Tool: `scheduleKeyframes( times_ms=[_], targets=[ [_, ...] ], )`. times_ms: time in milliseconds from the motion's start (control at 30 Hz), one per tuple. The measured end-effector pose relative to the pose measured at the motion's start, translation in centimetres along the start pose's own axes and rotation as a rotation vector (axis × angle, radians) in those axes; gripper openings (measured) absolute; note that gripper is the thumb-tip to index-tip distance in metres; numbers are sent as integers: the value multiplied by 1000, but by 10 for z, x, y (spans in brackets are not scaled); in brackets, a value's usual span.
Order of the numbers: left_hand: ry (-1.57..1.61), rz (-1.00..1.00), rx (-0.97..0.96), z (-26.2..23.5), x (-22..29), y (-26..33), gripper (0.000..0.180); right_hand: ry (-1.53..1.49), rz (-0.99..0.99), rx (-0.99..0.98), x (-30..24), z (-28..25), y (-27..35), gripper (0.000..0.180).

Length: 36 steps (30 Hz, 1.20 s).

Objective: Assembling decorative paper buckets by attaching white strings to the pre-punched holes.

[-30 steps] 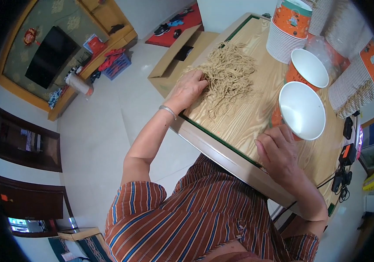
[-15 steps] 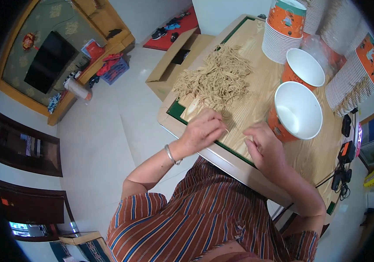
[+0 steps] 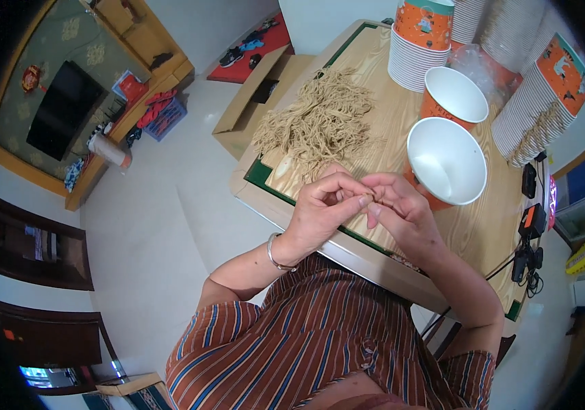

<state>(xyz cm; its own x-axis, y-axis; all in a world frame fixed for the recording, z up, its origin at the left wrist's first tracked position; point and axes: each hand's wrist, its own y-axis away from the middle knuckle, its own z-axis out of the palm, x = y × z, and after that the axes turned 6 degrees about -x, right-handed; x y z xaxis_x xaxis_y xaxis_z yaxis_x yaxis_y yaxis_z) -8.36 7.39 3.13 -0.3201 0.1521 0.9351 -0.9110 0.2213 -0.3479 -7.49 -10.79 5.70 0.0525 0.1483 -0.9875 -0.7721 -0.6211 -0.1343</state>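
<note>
My left hand (image 3: pixel 321 210), a silver bangle at its wrist, and my right hand (image 3: pixel 407 217) meet over the near edge of the wooden table (image 3: pixel 480 239). Thumbs and fingertips pinch together. Whatever sits between them is too small and covered to name. Just beyond my left hand lies a loose heap of tan cords (image 3: pixel 320 119). Close to my right hand stands a large orange paper bucket (image 3: pixel 446 167) with a white inside. Behind it is a second paper bucket (image 3: pixel 456 99), its mouth also facing up.
A tall stack of nested buckets (image 3: pixel 421 55) stands at the back. Another stack (image 3: pixel 535 109) leans on the right, tan cords along its side. Black adapters and cables (image 3: pixel 528 239) line the right edge. An open cardboard box (image 3: pixel 248 116) adjoins the table's far left side.
My hands have come together from apart, fingertips now meeting. The whole view has shifted slightly, moving the table's things a little to the left.
</note>
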Motion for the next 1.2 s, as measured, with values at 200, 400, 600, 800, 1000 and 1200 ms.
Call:
scheduleKeyframes(
  times_ms=[200,400,600,800,1000,1200],
  targets=[
    [288,-151,-22,11,3,-2,6,58,130,90,-11,-2,10,25],
    [285,-132,-70,18,-1,-7,8,62,122,145,-13,-11,22,9],
    [247,-141,-111,26,-3,-7,7,110,63,210,-6,-19,32,4],
    [123,-139,-166,33,-4,-8,7,236,98,209,-13,-28,48,7],
    [12,-45,-211,41,5,-9,11,212,55,191,-15,-30,63,9],
    [-188,114,-267,44,11,-9,13,348,-7,203,-25,-26,73,7]
  ],
)
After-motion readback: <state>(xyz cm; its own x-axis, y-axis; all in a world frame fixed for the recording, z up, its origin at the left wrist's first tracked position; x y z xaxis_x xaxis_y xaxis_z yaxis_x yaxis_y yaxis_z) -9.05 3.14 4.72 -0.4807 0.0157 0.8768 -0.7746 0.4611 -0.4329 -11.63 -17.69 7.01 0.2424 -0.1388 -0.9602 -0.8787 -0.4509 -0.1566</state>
